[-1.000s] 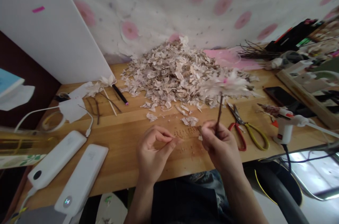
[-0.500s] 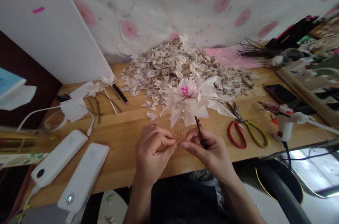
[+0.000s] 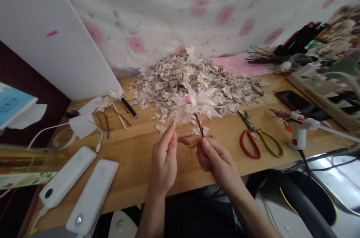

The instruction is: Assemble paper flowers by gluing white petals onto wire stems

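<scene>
A handmade flower [image 3: 197, 106] with pale, papery white petals and a pink centre stands over the table on a thin brown twig stem [image 3: 199, 124]. My right hand [image 3: 217, 160] pinches the lower stem between thumb and fingers. Just left of it, my left hand [image 3: 165, 161] is raised with its fingers stretched out, fingertips close below the left petals; whether they touch a petal I cannot tell. Behind the flower lies a large heap of pale dried petal scraps [image 3: 168, 76].
Right of my hands lie pliers [image 3: 254, 131] with red and yellow handles, a white glue gun [image 3: 298, 133] and a dark phone [image 3: 295, 103]. On the left are two white power banks [image 3: 94, 193], a black marker [image 3: 129, 108], twigs and a tape roll [image 3: 64, 138].
My hands have moved apart, and my left fingers have straightened and risen toward the petals. The flower has shifted slightly left and its stem now shows more. The view has tilted a little.
</scene>
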`<action>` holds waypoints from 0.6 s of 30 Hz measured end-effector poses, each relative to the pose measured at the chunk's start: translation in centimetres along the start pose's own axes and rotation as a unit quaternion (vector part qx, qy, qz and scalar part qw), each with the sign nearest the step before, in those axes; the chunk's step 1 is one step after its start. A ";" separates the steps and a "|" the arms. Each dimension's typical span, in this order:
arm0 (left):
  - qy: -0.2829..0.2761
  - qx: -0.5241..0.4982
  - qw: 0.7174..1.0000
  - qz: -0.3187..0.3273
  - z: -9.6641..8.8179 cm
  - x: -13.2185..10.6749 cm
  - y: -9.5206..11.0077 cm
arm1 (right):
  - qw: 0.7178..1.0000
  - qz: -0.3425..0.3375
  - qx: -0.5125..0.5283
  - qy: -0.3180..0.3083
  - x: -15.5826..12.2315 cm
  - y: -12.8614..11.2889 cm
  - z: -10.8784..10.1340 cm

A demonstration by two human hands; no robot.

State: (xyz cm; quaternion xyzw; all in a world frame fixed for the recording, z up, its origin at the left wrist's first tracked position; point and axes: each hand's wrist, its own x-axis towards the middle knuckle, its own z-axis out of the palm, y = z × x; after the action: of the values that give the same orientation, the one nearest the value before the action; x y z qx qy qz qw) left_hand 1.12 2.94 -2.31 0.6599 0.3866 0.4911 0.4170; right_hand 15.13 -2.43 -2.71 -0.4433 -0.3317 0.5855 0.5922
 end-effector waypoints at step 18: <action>0.109 0.020 0.990 0.089 -0.3 -1.8 2.8 | 0.997 -0.066 -0.011 0.044 -2.7 -0.2 1.4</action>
State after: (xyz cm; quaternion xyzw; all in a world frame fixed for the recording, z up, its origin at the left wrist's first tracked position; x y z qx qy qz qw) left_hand 0.71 0.38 -0.19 0.6426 0.3790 0.5875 0.3135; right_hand 13.64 -4.87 -1.68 -0.4523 -0.3402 0.5213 0.6387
